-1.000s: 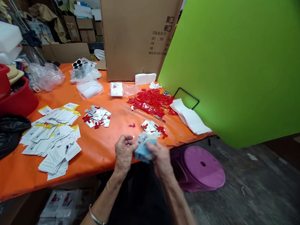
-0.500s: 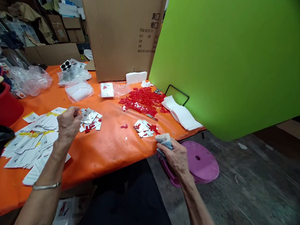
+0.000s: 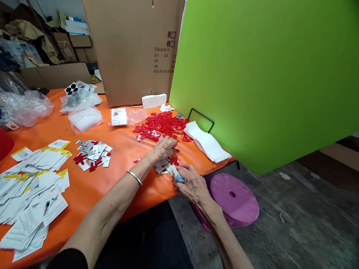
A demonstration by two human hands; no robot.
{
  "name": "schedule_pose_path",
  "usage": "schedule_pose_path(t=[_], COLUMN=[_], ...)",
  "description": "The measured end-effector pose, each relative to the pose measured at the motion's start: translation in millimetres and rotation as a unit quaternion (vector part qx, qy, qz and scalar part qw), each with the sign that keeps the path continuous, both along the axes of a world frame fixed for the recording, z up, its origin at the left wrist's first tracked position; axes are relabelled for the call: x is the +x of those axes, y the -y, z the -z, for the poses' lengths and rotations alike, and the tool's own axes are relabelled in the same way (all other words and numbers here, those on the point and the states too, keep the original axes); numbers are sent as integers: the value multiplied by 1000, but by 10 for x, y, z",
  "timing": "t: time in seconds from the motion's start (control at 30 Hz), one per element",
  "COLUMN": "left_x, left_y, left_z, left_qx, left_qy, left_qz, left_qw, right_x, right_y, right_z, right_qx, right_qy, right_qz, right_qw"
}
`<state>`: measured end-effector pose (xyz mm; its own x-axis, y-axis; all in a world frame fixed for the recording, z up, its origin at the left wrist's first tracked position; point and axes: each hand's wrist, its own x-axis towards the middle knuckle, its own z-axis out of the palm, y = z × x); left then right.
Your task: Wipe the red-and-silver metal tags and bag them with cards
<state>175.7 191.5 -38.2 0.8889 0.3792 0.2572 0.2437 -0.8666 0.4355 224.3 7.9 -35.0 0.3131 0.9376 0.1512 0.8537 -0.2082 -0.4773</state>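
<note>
My left hand (image 3: 165,148) reaches across to the small pile of white-and-red flat pieces (image 3: 162,165), its fingers bent down and drawn together; what lies at their tips is hidden. My right hand (image 3: 194,185) is closed around a crumpled white-and-blue cloth (image 3: 176,174) at the table edge, right beside that pile. A larger heap of loose red plastic pieces (image 3: 161,125) lies just beyond my left hand. Further left is another pile of white-and-red pieces (image 3: 94,153). Part of a small metal strip (image 3: 175,149) shows by my left fingertips.
Printed cards (image 3: 31,194) are spread at the left of the orange table (image 3: 111,203). Plastic bags (image 3: 84,118) and a large carton (image 3: 132,46) stand behind. A green panel (image 3: 254,77) leans at right, near folded white sheets (image 3: 207,143). A purple stool (image 3: 234,199) is below.
My left hand has moved right, from beside the left pile of pieces to the small pile near my right hand. The right hand keeps the cloth. The view has shifted slightly right.
</note>
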Motion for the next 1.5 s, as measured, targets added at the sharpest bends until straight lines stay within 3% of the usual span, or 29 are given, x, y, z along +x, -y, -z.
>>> schedule_pose_path(t=[0.13, 0.3, 0.4, 0.5, 0.57, 0.63, 0.7, 0.77, 0.83, 0.9, 1.0, 1.13, 1.2, 1.37, 1.5], left_x=[120, 154, 131, 66, -10, -111, -224, -330, -420, -497, -596, -608, -506, -87, 3], left_y=[-124, -180, -149, -107, -85, -61, -23, 30, 90, 144, 208, 254, 247, 182, 341], left_z=[55, -4, -20, -31, -57, -91, -117, -126, -123, -121, -138, -179, -207, -348, -459], left_qx=[3, -21, -43, -68, -80, -109, -212, -340, -415, -440, -476, -509, -524, -557, -584], left_qy=[-30, -31, 6, 77, 128, 179, 236, 276, 286, 289, 304, 325, 335, 354, 328], left_qz=[40, 60, 38, -26, -79, -120, -148, -164, -175, -186, -201, -212, -219, -231, -181], left_qw=[999, 997, 998, 994, 985, 970, 937, 884, 846, 829, 800, 768, 752, 715, 721], right_x=[24, 38, 77, 151, 190, 190, 138, 45, -59, -142, -202, -198, -173, 1, 155], right_y=[25, 21, 17, 66, 121, 155, 130, 38, -90, -212, -349, -529, -638, -755, -644], right_z=[78, 167, 165, 100, 8, -116, -250, -359, -411, -398, -313, -283, -339, -505, -517], right_qx=[44, 67, 76, 93, 114, 157, 213, 249, 246, 238, 238, 207, 220, 313, 282], right_qy=[2, -17, -63, -182, -307, -424, -503, -555, -593, -615, -611, -587, -580, -562, -556], right_qz=[-18, -22, -19, -16, 19, 75, 126, 149, 156, 162, 170, 140, 139, 174, 160], right_qw=[999, 997, 995, 979, 945, 889, 828, 780, 751, 734, 735, 770, 772, 745, 765])
